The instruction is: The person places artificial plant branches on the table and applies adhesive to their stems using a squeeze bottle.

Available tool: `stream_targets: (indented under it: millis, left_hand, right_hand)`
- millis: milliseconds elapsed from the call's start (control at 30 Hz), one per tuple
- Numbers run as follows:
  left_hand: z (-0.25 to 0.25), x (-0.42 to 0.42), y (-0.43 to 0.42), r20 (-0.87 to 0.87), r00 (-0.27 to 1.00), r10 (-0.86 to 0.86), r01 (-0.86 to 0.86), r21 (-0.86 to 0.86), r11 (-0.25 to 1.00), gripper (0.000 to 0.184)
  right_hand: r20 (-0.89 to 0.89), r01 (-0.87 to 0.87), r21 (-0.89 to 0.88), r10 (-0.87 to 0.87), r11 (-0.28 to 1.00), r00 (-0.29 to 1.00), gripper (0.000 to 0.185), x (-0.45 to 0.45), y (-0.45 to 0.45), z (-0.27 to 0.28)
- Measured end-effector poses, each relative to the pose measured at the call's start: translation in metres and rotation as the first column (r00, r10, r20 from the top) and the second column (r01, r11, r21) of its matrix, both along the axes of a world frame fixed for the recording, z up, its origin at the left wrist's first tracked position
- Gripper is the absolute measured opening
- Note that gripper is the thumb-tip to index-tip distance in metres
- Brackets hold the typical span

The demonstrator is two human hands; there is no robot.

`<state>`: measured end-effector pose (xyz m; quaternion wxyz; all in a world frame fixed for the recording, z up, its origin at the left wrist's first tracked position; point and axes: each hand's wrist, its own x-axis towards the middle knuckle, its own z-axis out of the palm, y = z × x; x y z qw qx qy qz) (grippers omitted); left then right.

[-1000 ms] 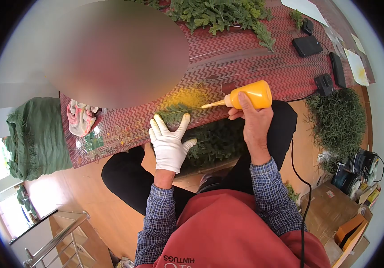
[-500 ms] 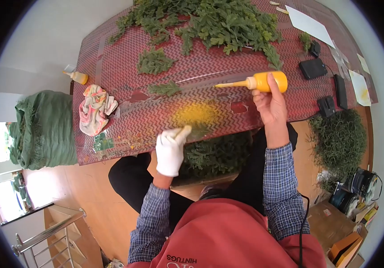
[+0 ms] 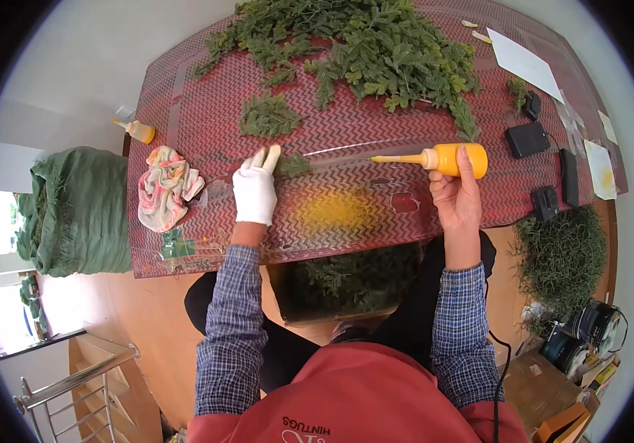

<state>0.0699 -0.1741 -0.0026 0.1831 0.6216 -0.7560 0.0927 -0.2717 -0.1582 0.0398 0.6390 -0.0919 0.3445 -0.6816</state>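
My right hand (image 3: 456, 193) is bare and wrapped round a yellow squeeze bottle (image 3: 461, 160), held tilted flat with its long nozzle pointing left above the table. My left hand (image 3: 255, 190) wears a white glove, with its fingers stretched out over the table. Its fingertips are at a small green sprig (image 3: 296, 164), covering the sprig's left end; whether they touch it is hard to tell. Below the nozzle, a patch of yellow powder (image 3: 335, 211) lies on the patterned red tabletop. A leafy green clump (image 3: 269, 116) lies just beyond my left hand.
A large heap of green sprigs (image 3: 376, 52) covers the table's far side. A stained cloth (image 3: 166, 190) and a second yellow bottle (image 3: 138, 131) are at the left. Black devices (image 3: 526, 139) and white paper (image 3: 525, 64) lie at the right. A box of greenery (image 3: 346, 284) stands below the edge.
My left hand has moved up and left, from the powder patch to the small sprig. The green piece at its fingers before is no longer there. The bottle stays in my right hand.
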Motion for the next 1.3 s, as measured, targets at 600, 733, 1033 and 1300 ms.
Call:
stream_targets:
  millis: [600, 733, 1033, 1300]
  left_hand:
    - [-0.022, -0.060, 0.134, 0.033, 0.988, 0.154, -0.149, -0.113, 0.982, 0.036]
    - [-0.018, -0.065, 0.128, 0.040, 0.988, 0.151, -0.147, -0.091, 0.985, 0.035]
    - [-0.019, -0.051, 0.134, 0.061, 0.993, 0.106, -0.102, -0.065, 0.993, 0.031]
    - [-0.009, -0.023, 0.126, -0.142, 0.989, -0.037, 0.044, 0.050, 0.998, 0.032]
  right_hand:
    - [0.036, -0.082, -0.087, 0.085, 0.993, 0.996, 0.024, 0.057, 0.034, -0.008]
    - [0.086, -0.071, -0.157, 0.085, 0.985, 0.993, 0.025, 0.100, 0.054, -0.017]
    - [0.097, -0.044, -0.199, 0.064, 0.979, 0.993, 0.023, 0.141, 0.065, -0.062]
    - [0.021, -0.006, -0.216, 0.011, 0.976, 1.000, 0.025, 0.139, 0.082, -0.068]
